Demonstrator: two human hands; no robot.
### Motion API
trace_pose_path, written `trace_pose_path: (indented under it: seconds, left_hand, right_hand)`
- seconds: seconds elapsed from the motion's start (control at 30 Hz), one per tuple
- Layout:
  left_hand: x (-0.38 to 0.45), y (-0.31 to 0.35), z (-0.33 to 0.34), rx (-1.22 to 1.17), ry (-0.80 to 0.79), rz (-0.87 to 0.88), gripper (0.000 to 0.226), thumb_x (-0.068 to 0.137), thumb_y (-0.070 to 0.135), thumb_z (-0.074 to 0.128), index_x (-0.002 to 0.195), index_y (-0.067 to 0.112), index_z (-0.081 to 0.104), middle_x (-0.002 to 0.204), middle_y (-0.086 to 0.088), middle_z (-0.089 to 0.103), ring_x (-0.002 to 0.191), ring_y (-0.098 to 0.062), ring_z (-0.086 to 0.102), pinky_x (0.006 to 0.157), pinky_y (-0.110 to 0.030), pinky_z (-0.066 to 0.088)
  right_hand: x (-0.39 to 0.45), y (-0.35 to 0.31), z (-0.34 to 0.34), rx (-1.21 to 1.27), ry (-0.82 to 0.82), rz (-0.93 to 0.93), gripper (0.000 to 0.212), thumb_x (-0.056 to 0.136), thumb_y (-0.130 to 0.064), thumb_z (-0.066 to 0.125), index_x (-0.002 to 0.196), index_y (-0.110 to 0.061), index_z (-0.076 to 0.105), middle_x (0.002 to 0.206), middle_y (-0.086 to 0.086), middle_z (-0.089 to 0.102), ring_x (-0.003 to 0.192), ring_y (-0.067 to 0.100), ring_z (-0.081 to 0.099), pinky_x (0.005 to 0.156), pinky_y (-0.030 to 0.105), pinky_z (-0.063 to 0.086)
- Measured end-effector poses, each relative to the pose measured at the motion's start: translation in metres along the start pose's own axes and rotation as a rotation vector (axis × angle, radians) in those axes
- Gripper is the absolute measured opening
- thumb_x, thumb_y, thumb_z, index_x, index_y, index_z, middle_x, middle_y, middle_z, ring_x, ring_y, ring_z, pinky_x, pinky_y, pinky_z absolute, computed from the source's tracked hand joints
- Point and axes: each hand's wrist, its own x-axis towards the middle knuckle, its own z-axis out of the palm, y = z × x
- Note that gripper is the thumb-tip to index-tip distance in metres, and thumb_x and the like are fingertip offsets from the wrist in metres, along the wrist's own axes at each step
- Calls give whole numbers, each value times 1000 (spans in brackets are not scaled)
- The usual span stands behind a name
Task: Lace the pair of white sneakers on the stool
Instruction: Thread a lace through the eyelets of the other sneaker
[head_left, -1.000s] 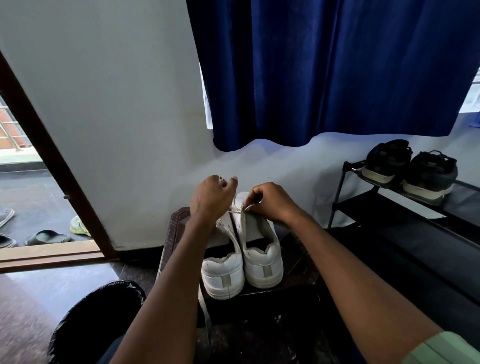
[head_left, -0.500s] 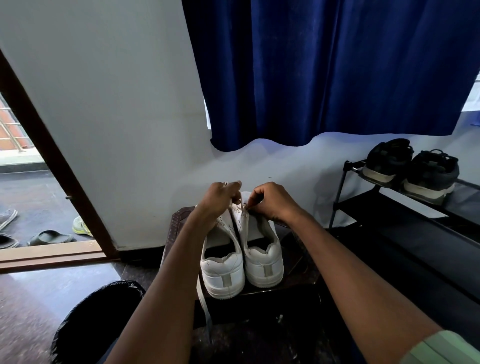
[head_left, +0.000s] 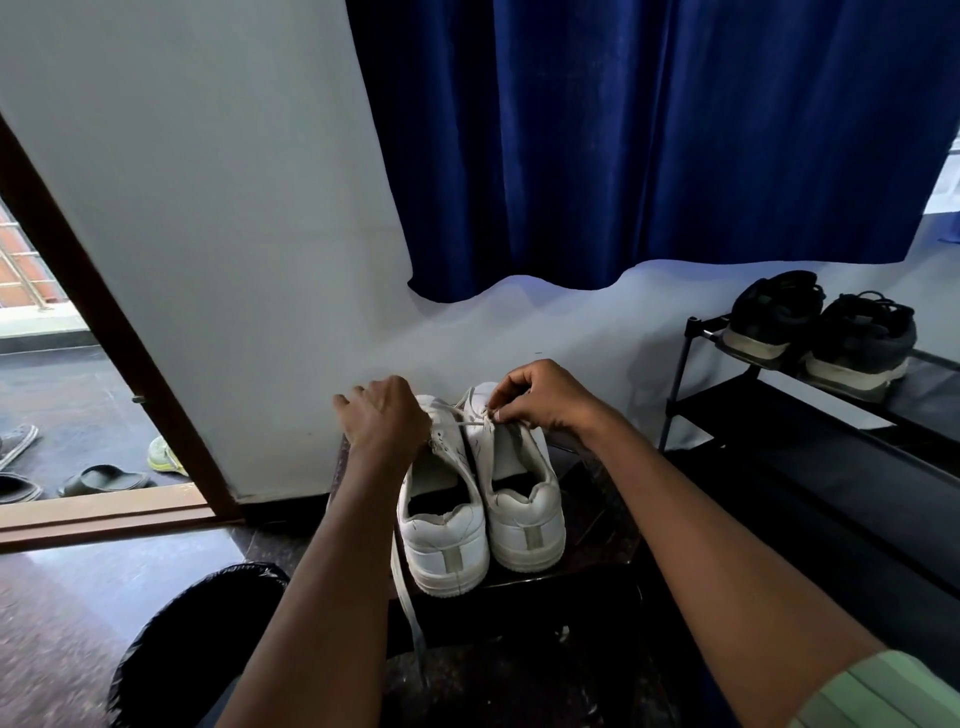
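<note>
Two white sneakers stand side by side, heels toward me, on a dark stool (head_left: 597, 525). My left hand (head_left: 384, 421) lies over the front of the left sneaker (head_left: 447, 540), its fingers curled there; what they hold is hidden. My right hand (head_left: 540, 397) pinches a white lace (head_left: 467, 422) at the front of the right sneaker (head_left: 524, 519). The lace runs taut from my right fingertips toward my left hand. Another lace end (head_left: 408, 603) hangs down over the stool's front edge.
A black shoe rack (head_left: 779, 415) with a pair of dark shoes (head_left: 821, 332) stands at the right. A black bin (head_left: 171, 649) sits at the lower left. A blue curtain (head_left: 649, 140) hangs above. An open doorway (head_left: 62, 415) with sandals lies left.
My left hand has moved left and down onto the left sneaker's front. The lace now stretches taut between my hands. My right hand has stayed over the right sneaker.
</note>
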Motion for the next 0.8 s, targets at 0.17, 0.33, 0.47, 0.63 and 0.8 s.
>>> trace_pose_path:
  seconds: [0.17,0.33,0.47,0.63,0.8]
  left_hand:
    - [12,21,14,-187,-50,184,29,94,43,60,90,22,79,99,-2,74,92,-26,60,88,-40,34]
    - [7,38,26,-262,-122,192,30,91,52,66,94,26,81,97,-1,74,98,-28,64,92,-41,33]
    - [8,41,22,-639,-35,186,14,79,39,70,77,29,79,82,5,76,86,-21,70,86,-40,56]
    - [14,37,23,-617,-8,383,17,85,29,63,81,29,80,75,7,73,76,-15,69,76,-39,59]
    - [23,32,31,-533,127,533,15,83,23,78,97,29,81,97,3,66,95,-19,59,83,-40,53]
  right_hand:
    - [1,-4,1,134,76,52,9,89,-10,74,91,-12,82,91,-1,79,81,5,68,52,11,45]
    - [1,-7,8,186,52,81,13,98,-12,66,104,-12,78,100,-1,77,84,3,65,50,5,42]
    - [2,-12,9,299,14,124,20,103,-24,62,120,-22,71,105,-1,76,86,7,66,69,20,46]
    - [7,-10,11,641,-48,150,30,99,-19,64,128,-23,70,109,3,73,101,18,63,84,36,45]
    - [6,-10,13,679,-57,98,27,96,-10,66,120,-15,76,119,10,76,109,20,67,91,38,47]
